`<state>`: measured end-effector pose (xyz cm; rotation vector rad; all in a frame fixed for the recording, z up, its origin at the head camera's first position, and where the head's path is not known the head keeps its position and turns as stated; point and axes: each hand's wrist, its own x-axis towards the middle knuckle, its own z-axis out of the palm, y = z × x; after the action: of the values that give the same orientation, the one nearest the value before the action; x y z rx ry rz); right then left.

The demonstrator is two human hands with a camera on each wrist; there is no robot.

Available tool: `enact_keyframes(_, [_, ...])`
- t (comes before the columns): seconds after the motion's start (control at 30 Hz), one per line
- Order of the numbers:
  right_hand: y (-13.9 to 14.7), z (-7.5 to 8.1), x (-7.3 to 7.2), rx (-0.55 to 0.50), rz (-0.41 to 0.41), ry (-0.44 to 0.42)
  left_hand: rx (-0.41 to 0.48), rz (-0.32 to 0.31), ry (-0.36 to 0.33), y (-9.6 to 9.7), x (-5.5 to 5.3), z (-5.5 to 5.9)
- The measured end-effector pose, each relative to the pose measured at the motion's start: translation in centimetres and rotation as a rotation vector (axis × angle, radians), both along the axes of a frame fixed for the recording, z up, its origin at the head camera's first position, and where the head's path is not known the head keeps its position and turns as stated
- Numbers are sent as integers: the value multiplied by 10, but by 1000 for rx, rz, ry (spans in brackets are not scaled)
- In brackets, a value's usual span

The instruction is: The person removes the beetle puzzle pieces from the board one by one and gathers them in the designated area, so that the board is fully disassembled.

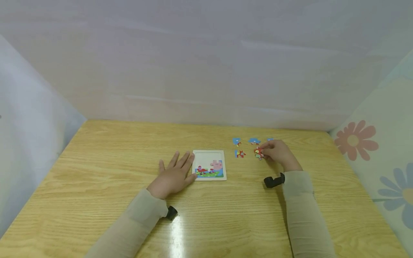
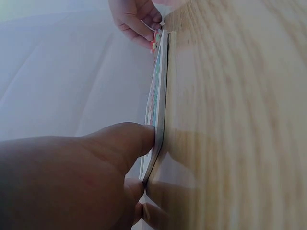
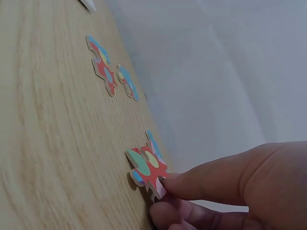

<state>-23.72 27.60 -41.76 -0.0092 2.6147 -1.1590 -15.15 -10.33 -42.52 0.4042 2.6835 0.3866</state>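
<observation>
My right hand (image 1: pixel 278 154) pinches a red jigsaw puzzle piece (image 3: pixel 148 165) with green and yellow patches between thumb and fingers. In the right wrist view the piece is tilted, close over the wood. To the left lies a square puzzle tray (image 1: pixel 209 152) with a pale rim. Along its bottom and right side sit fitted pieces (image 1: pixel 209 173), among them a pink pig face (image 1: pixel 217 165). My left hand (image 1: pixel 172 178) lies spread on the table at the tray's left side, its thumb (image 2: pixel 139 139) touching the rim.
Several loose pieces lie right of the tray: a blue-and-red one (image 1: pixel 240 153), a blue one (image 1: pixel 236 141) behind it and another blue one (image 1: pixel 254 141). One more blue piece (image 1: pixel 270 139) shows partly beyond my right hand. A pale wall (image 1: pixel 206 89) closes off the wooden table (image 1: pixel 226 222) at the back.
</observation>
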Motion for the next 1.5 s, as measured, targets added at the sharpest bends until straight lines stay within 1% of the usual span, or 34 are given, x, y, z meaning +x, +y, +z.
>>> enact_keyframes(0.17, [-1,2,2,25,8,5,-2,-4,4,0,0,1])
enact_keyframes(0.3, [-2,3,3,20,9,8,0,-5,7,0,1,1])
enact_keyframes(0.4, [-3,2,2,12,-4,10,5,-3,7,0,1,1])
enact_keyframes(0.53, [-6,2,2,28,-7,53,8,-1,6,0,1,0])
enact_keyframes(0.67, [-16,3,3,44,10,103,3,-2,7,0,1,0])
enact_keyframes(0.77, [-25,4,4,10,23,119,0,-2,7,0,0,0])
enact_keyframes(0.87, [-36,6,8,-31,45,145,0,-2,6,0,1,0])
enact_keyframes(1.03, [-56,6,13,-88,103,157,2,-3,10,0,1,0])
enact_keyframes(1.17, [-71,5,18,-65,150,162,-2,-3,10,0,0,-1])
enact_keyframes(1.27, [-81,4,21,-25,180,183,-5,-1,7,0,0,-2])
enact_keyframes(1.37, [-91,3,24,-31,206,186,-8,-2,8,0,-1,-3])
enact_keyframes(1.5, [-101,-1,28,-38,235,167,-4,-1,7,0,-1,-3])
